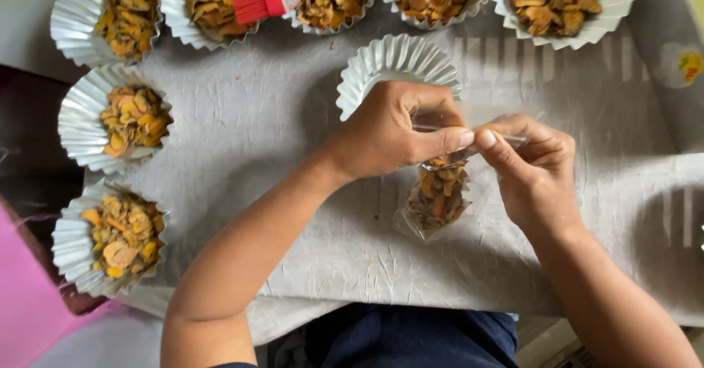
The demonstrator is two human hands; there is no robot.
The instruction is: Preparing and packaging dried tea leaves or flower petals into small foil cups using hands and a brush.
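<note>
At centre frame, the left hand point(385, 130) and right hand point(532, 166) pinched shut the top of a clear bag point(438, 196) of dried yellow-brown slices, thumbs nearly touching. An empty foil cup point(392, 60) sat just above; filled foil cups point(117, 119) lined the left and top edges of the grey cloth point(257, 119).
</note>
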